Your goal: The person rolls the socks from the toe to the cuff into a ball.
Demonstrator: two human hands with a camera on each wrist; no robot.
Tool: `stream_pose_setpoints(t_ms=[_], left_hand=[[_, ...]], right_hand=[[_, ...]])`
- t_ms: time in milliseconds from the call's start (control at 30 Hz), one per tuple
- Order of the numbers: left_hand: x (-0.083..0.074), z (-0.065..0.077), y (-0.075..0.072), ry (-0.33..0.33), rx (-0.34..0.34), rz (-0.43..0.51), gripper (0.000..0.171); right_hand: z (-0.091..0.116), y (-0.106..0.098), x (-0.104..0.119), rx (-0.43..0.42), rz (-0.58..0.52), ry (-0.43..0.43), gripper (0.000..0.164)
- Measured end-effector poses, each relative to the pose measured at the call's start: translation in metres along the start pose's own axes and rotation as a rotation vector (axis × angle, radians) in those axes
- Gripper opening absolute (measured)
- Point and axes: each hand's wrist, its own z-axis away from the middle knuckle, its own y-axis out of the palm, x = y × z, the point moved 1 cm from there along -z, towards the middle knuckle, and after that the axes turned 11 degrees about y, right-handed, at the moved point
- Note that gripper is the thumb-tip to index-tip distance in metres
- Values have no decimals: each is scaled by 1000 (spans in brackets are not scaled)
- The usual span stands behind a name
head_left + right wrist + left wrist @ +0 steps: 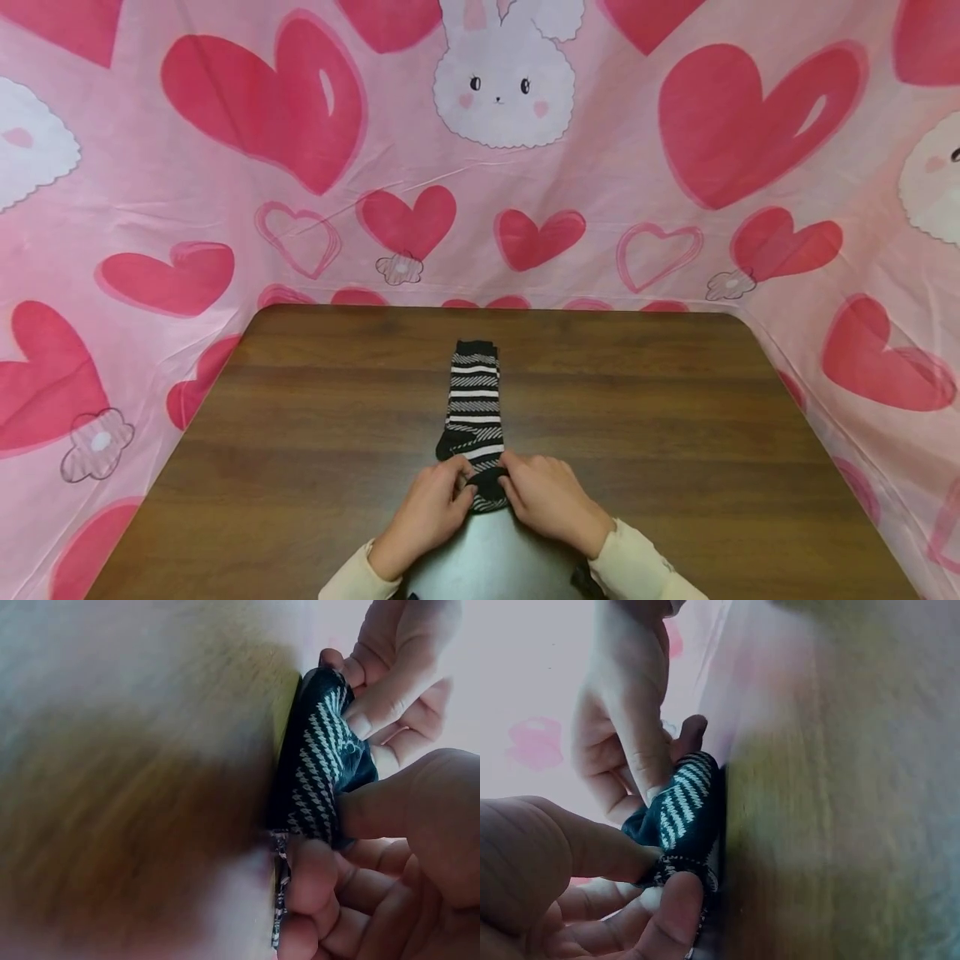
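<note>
A pair of black-and-white striped socks (475, 400) lies lengthwise on the table, one over the other, with the black cuffs at the far end and the heel out to the left. At the near end, my left hand (435, 504) pinches the left side of the toe between thumb and fingers. Opposite it, my right hand (551, 500) grips the toe's right side the same way. Both wrist views show the toe fabric (686, 799) bunched and raised at the fingers, its patterned face (315, 765) bulging between the two thumbs.
The brown wooden table (660, 400) reaches out on both sides of the socks. A pale, shiny patch (491, 558) shows between the forearms at the near edge. Behind and beside the table hangs a pink cloth (480, 183) printed with hearts and rabbits.
</note>
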Motion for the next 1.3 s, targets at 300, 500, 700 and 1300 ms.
stream_pose_setpoints(t_ms=[300, 500, 700, 1300], left_hand=[[3, -2, 2, 17, -42, -36, 29], [1, -3, 2, 44, -68, -81, 36], [-3, -4, 2, 138, -38, -101, 28], [-6, -6, -6, 147, 96, -141, 24]], right_hand=[[-2, 2, 4, -36, 73, -34, 15], [-1, 4, 5, -99, 131, -47, 19], [-3, 5, 8, -179, 219, -108, 23], [5, -7, 9, 18, 238, -192, 22]])
